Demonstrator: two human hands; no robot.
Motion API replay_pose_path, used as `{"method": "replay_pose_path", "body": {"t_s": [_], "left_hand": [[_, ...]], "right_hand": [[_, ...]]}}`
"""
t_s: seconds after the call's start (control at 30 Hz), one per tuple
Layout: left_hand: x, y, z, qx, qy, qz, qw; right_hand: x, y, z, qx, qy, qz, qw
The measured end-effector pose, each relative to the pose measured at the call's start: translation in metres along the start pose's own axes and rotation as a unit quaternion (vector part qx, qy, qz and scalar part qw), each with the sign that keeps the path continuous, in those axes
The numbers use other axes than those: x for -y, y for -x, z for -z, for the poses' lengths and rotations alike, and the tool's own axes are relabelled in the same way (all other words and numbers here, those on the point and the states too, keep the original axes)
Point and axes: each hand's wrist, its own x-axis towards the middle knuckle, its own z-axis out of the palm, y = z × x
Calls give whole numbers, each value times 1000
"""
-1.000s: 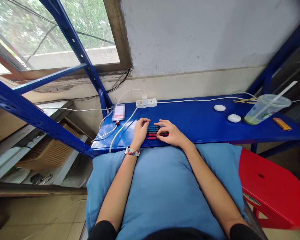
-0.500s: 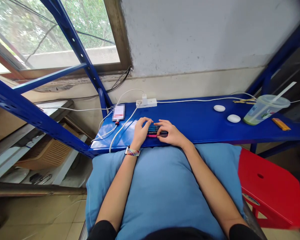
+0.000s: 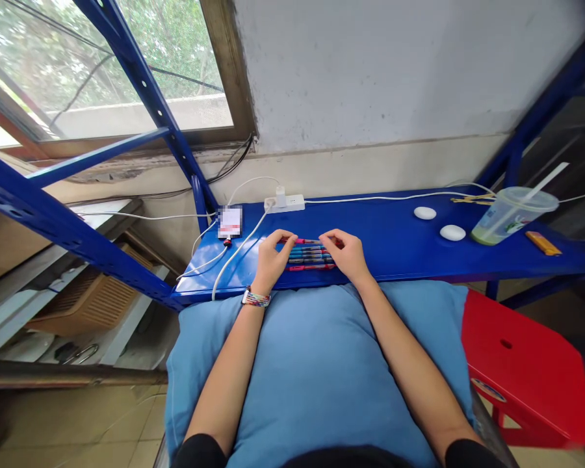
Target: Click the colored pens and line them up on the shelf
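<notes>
Several pens (image 3: 306, 255) lie side by side in a row near the front edge of the blue shelf (image 3: 370, 234), mostly blue ones, with a pink pen (image 3: 312, 267) nearest me. At the far side of the row, a red-pink pen (image 3: 308, 241) runs between my two hands. My left hand (image 3: 273, 257) is closed in a pinch at its left end. Fingertips of my right hand (image 3: 345, 253) pinch its right end. Whether this pen touches the shelf, I cannot tell.
A white power strip (image 3: 292, 203) with cables sits at the back, beside a small white box (image 3: 230, 222). Two white egg-shaped objects (image 3: 452, 233), a plastic cup (image 3: 511, 214) with a straw and an orange packet (image 3: 543, 243) stand right. A blue pillow (image 3: 312, 364) covers my lap; a red stool (image 3: 526, 364) stands beside.
My right hand has moved right and away from me, off the near pens, uncovering more of the row. A red-pink pen now shows between both hands at the far side.
</notes>
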Motion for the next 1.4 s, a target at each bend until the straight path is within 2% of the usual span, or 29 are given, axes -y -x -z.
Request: {"method": "replay_pose_path", "body": {"t_s": [0.07, 0.13, 0.23, 0.37, 0.57, 0.8, 0.9, 1.0, 1.2, 1.3, 1.4], "left_hand": [[2, -1, 0, -25, 27, -1, 999], [3, -1, 0, -30, 45, 4, 999], [5, 0, 0, 0, 75, 24, 997], [8, 2, -2, 30, 112, 46, 992], [5, 2, -3, 20, 138, 76, 987], [-4, -1, -1, 8, 170, 77, 982], [-3, -1, -1, 0, 136, 81, 987], [1, -2, 0, -17, 90, 93, 991], [1, -2, -1, -9, 191, 84, 978], [2, -2, 0, -12, 157, 78, 985], [5, -1, 0, -2, 98, 103, 990]], "right_hand": [[-1, -2, 0, -8, -125, -74, 989], [-1, -3, -2, -9, -224, -127, 966], [2, -3, -4, -16, -279, -144, 949], [6, -2, -5, -26, -269, -116, 956], [9, -1, -6, -21, -241, -76, 967], [2, -3, -6, -56, -257, -93, 960], [0, -3, -6, -65, -275, -91, 955], [0, -3, -7, -47, -270, -84, 958], [-1, -4, -8, -80, -268, -100, 955], [0, -4, -7, -81, -270, -114, 953], [1, -4, -8, -73, -272, -115, 953]]}}
